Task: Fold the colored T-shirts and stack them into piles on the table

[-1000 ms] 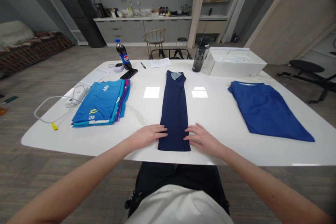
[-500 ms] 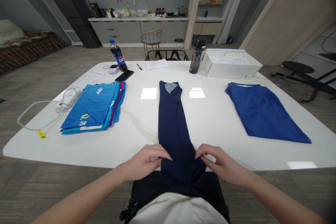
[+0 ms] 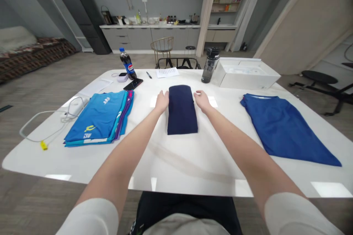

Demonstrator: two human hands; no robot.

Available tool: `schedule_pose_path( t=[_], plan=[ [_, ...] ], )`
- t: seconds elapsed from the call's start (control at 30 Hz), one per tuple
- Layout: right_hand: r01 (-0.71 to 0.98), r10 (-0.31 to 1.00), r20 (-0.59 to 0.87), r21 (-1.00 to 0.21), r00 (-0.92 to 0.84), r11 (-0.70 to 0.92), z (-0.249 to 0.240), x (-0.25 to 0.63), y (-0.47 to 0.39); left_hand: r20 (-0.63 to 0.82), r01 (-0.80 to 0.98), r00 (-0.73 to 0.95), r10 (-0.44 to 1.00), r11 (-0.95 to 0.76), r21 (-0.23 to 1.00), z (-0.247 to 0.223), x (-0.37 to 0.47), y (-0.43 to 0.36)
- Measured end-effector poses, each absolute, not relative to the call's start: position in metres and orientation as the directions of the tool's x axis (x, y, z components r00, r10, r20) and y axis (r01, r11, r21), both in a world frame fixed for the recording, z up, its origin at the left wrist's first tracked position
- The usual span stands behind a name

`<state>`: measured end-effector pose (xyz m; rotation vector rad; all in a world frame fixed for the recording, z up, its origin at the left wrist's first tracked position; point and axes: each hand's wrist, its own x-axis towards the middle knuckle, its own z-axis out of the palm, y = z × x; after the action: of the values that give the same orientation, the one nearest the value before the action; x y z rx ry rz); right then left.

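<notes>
Head view, and my left grip (image 3: 162, 102) is right at the left side of the folded navy garment (image 3: 182, 112), fingers bent; my right grip (image 3: 202, 101) mirrors it on the right side, fingers curled inward. Pinching or just steadying? I can't tell for either grip; fingertips at the fabric's edges are all that shows. The garment lies flat between my 2 grips, a compact dark rectangle on the white counter (image 3: 179, 161), rounded fold at the far end, straight edge nearer me between my forearms.

Left of my left grip, it's a stack of folded shirts (image 3: 96, 117), bright blue on top, purple and teal layers peeking out on the side towards that grip. Ahead and left of the same grip, a phone (image 3: 133, 84) lies near a cola bottle (image 3: 127, 64). Beyond my 2 grips, a printed sheet (image 3: 167, 72)! Ahead of my right grip stands a dark water bottle (image 3: 210, 66), beside a white box (image 3: 242, 80). And well out to that grip's right, a blue shirt (image 3: 284, 128) lies flat.
</notes>
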<state>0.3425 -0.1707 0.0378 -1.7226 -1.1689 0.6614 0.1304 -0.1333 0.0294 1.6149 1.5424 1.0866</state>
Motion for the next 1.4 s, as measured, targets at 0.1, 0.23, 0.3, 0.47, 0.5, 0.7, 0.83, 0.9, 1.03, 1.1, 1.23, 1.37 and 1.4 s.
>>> schedule_pose_path(
  t=[0.1, 0.23, 0.3, 0.47, 0.5, 0.7, 0.83, 0.9, 1.03, 1.1, 1.23, 1.37, 1.4],
  plan=[
    [0.655, 0.928, 0.137, -0.743, 0.346, -0.135, -0.003, 0.336, -0.175, 0.107, 0.661, 0.087, 0.99, -0.138, 0.738, -0.011, 0.128, -0.135],
    [0.796, 0.97, 0.17, -0.604, 0.172, -0.035, -0.027, 0.331, -0.199, 0.138, 0.713, 0.259, 0.956, -0.286, 0.64, -0.038, 0.13, -0.154],
    [0.814, 0.973, 0.125, -0.574, 0.196, -0.09, -0.027, 0.329, -0.202, 0.148, 0.698, 0.27, 0.951, -0.299, 0.651, -0.043, 0.134, -0.157],
    [0.791, 0.943, 0.018, -0.549, 0.332, -0.268, -0.014, 0.328, -0.18, 0.164, 0.586, 0.125, 0.978, -0.206, 0.784, -0.04, 0.145, -0.145],
    [0.794, 0.94, 0.002, -0.536, 0.341, -0.286, -0.012, 0.329, -0.172, 0.155, 0.571, 0.084, 0.984, -0.175, 0.802, -0.038, 0.146, -0.139],
    [0.816, 0.935, -0.139, -0.457, 0.327, -0.354, -0.01, 0.331, -0.134, -0.025, 0.55, -0.103, 0.994, 0.077, 0.831, -0.023, 0.151, -0.098],
    [0.819, 0.927, -0.208, -0.435, 0.313, -0.374, -0.013, 0.327, -0.125, -0.155, 0.576, -0.115, 0.981, 0.193, 0.794, -0.022, 0.154, -0.082],
    [0.821, 0.937, -0.187, -0.452, 0.296, -0.35, -0.016, 0.327, -0.128, -0.173, 0.575, -0.059, 0.983, 0.175, 0.799, -0.024, 0.155, -0.083],
    [0.76, 0.967, -0.054, -0.608, 0.249, -0.229, -0.019, 0.337, -0.15, -0.047, 0.414, 0.082, 0.996, 0.009, 0.91, -0.026, 0.157, -0.101],
    [0.67, 0.971, 0.017, -0.727, 0.237, -0.151, -0.019, 0.349, -0.168, 0.044, 0.254, 0.15, 0.988, -0.082, 0.964, -0.022, 0.161, -0.116],
    [0.47, 0.961, 0.104, -0.882, 0.255, -0.029, -0.01, 0.378, -0.222, 0.169, 0.064, 0.293, 0.941, -0.196, 0.979, 0.003, 0.182, -0.157],
    [0.361, 0.921, 0.2, -0.93, 0.335, 0.071, 0.009, 0.41, -0.295, 0.257, 0.056, 0.423, 0.869, -0.308, 0.95, 0.038, 0.221, -0.204],
    [0.358, 0.904, 0.222, -0.93, 0.365, 0.084, 0.014, 0.419, -0.315, 0.27, 0.053, 0.456, 0.848, -0.328, 0.943, 0.046, 0.234, -0.216]
  ],
)
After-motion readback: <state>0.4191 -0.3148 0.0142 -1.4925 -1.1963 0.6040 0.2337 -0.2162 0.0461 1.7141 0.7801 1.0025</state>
